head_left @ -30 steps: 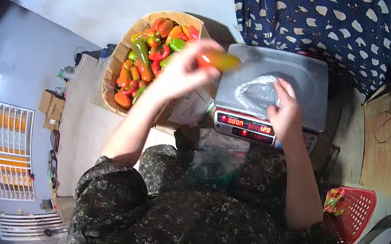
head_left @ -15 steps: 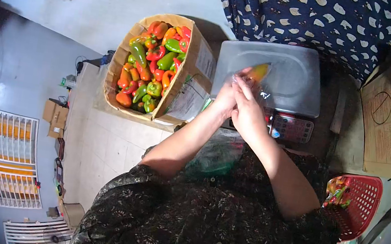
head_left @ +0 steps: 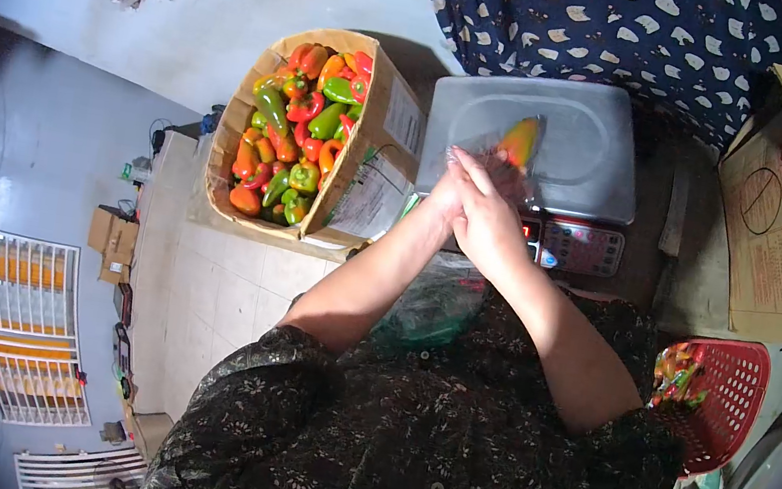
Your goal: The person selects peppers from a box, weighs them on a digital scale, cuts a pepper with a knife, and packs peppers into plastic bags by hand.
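Note:
My left hand [head_left: 442, 198] and my right hand [head_left: 490, 215] are pressed together above the front of a digital scale [head_left: 591, 158]. Gathered between them is a clear plastic bag [head_left: 527, 188]; how the fingers grip it is mostly hidden. An orange-green bell pepper [head_left: 519, 142] shows inside the bag, over the scale's grey platform. The scale's red display and keypad [head_left: 584, 249] lie just beyond my right wrist. Another clear, greenish plastic bag [head_left: 432, 311] rests below my forearms, against my dark patterned shirt.
A tall basket [head_left: 331, 205] full of red, orange and green peppers stands left of the scale. At right are a red perforated basket [head_left: 726, 406] with small wrapped items and an open cardboard box [head_left: 777, 231]. A dark cat-print curtain [head_left: 604, 34] hangs behind.
Both hands have shifted slightly left while staying together. The pepper in the bag now stands more upright and shows more clearly beyond my fingers.

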`<state>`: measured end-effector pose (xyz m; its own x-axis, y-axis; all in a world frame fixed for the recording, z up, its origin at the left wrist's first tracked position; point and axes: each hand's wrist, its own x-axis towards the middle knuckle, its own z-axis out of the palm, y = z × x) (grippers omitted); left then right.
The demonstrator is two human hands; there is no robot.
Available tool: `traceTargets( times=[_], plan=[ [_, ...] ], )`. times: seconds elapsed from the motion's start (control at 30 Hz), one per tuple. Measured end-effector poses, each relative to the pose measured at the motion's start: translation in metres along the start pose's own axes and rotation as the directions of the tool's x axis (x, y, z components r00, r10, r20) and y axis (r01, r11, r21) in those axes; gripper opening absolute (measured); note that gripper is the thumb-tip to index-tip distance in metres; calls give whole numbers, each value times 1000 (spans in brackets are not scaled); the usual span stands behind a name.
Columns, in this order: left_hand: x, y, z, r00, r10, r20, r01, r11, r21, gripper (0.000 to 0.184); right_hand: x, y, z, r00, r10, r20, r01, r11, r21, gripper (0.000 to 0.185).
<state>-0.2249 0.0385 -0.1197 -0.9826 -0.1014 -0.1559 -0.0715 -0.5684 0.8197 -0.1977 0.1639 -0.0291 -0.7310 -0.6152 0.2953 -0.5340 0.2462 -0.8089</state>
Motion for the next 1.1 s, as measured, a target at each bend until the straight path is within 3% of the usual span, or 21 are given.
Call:
traceTargets(
  times=[0.1, 0.17, 0.2, 0.3, 0.4, 0.47, 0.53, 0.57, 0.6, 0.67, 0.7, 0.73, 0.8, 0.9, 0.93, 0.97, 1.0, 1.1],
  plan=[
    [7, -2, 0, 1000, 30, -5, -29, 996, 89, 39, -1, 1, 2, 1000, -23, -10, 23, 1000, 16, 62],
    [13, -6, 0, 992, 123, -31, -110, 955, 276, 41, -1, 1, 2, 1000, -15, 6, 15, 1000, 13, 61],
    [16, -6, -1, 970, 237, -55, -185, 866, 464, 45, -1, 3, 3, 1000, -16, 0, 16, 1000, 18, 60],
    [24, -7, 4, 966, 251, -59, -143, 710, 690, 50, 0, 8, 6, 1000, -6, -13, 6, 1000, 16, 58],
    [25, 2, 14, 932, 327, 159, -290, 403, 868, 47, 2, 9, 2, 999, 31, -24, -31, 999, -9, 57],
    [26, -4, 20, 939, 338, 66, -237, 493, 837, 47, 3, 10, 1, 999, 38, -33, -39, 999, -16, 56],
    [29, -6, 14, 945, 313, 96, -211, 357, 910, 47, 3, 15, 4, 993, -50, -109, 50, 999, -3, 54],
    [32, -13, 9, 974, 215, 72, -218, 802, 556, 43, 3, 18, 4, 989, -74, -124, 74, 997, -6, 53],
    [32, -18, 3, 986, 122, 113, -126, 992, 28, 38, 4, 20, 3, 985, -97, -140, 97, 995, -10, 53],
    [3, 21, 31, 994, 102, 42, -110, 878, 467, 38, 8, 24, -6, 981, -86, -177, 85, 996, -13, 54],
    [2, 25, 22, 989, -147, 1, 132, 891, 434, 41, 10, 23, -13, 984, -43, -173, 43, 999, -4, 55],
    [1, 38, 24, 971, -207, 118, 131, 878, 461, 54, 12, 19, -24, 986, 1, -169, 0, 1000, 5, 56],
    [-24, 75, 48, 973, -83, 214, -75, 767, 637, 48, 15, 20, -37, 980, 10, -201, 2, 998, 58, 56],
    [-52, 138, 57, 946, -116, 301, -172, 611, 773, 38, 17, 27, -43, 969, -18, -245, 27, 999, 30, 58],
    [-53, 158, 48, 955, -96, 280, -156, 640, 752, 28, 18, 25, -45, 967, -19, -254, 30, 999, 42, 58],
    [-48, 173, 37, 960, 93, 262, -270, 543, 796, 21, 17, 24, -44, 970, -8, -241, 23, 998, 60, 56],
    [-44, 187, 31, 950, 284, 129, -230, 357, 905, 18, 17, 22, -44, 974, -1, -227, 19, 997, 77, 55],
    [-6, 228, -55, 848, 531, -2, -206, 332, 921, 19, 16, 23, -41, 986, 20, -166, 1, 992, 123, 50]
  ],
)
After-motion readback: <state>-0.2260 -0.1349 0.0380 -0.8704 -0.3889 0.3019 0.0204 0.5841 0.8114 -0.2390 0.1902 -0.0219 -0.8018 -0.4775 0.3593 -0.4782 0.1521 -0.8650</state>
